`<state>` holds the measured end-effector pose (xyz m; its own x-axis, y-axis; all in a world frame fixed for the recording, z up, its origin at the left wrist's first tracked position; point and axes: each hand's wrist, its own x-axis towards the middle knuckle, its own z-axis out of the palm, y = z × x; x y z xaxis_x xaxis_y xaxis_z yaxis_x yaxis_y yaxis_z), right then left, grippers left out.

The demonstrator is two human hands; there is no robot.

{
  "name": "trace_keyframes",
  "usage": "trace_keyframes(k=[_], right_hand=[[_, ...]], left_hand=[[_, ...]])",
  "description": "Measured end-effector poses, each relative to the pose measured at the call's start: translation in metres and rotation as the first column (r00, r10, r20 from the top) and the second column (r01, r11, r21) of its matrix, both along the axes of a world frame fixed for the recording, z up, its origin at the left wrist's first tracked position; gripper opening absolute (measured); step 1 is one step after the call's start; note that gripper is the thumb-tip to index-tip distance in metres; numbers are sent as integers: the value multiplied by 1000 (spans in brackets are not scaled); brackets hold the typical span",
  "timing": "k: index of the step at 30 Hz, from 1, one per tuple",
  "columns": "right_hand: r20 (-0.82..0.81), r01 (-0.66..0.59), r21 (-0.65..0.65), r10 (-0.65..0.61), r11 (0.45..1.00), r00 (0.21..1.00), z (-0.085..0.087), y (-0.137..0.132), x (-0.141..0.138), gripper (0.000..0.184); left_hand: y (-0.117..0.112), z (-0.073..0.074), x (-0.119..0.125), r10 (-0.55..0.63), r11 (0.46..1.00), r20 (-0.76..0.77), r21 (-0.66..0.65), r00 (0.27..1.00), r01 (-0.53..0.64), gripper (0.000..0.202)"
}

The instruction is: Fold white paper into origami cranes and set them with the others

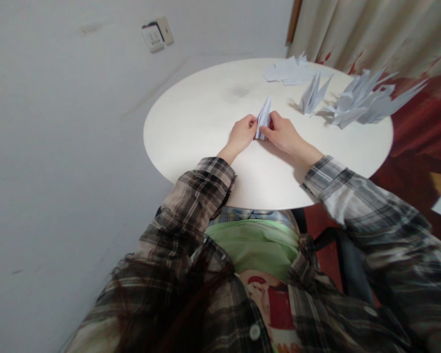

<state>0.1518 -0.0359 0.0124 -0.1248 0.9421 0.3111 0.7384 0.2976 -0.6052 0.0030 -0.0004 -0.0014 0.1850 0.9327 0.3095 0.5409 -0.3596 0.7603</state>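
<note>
A narrow piece of folded white paper (264, 117) stands tilted between my hands over the white round table (191, 127), its pointed end away from me. My left hand (243, 131) pinches its left edge with curled fingers. From the other side, my right hand (283, 131) grips the paper, thumb across its near face and fingers behind. Right of my hands, a folded paper crane (313, 95) rests on the tabletop, its pointed parts upward. The paper's underside and some fingertips are hidden.
Several more folded paper cranes (367, 100) cluster at the table's right edge. Flat white paper sheets (289, 71) lie at the far side. A wall with a socket (153, 38) borders the left. A patterned curtain (353, 34) hangs behind the right side.
</note>
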Motion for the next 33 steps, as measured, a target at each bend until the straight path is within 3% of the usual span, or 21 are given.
trace_keyframes(k=[6,21,33], right_hand=[[-33,-22,19,23,1000,999,-2,1,2,24],[-43,-32,23,33,999,999,-2,-2,1,27],[-15,-35,35,36,999,999,-1,-8,0,29]], left_hand=[[-1,1,1,-13,1000,71,-2,997,13,15],[-4,4,1,9,1000,8,-8,1000,-9,16],[-3,3,0,-13,1000,49,8,999,13,18]])
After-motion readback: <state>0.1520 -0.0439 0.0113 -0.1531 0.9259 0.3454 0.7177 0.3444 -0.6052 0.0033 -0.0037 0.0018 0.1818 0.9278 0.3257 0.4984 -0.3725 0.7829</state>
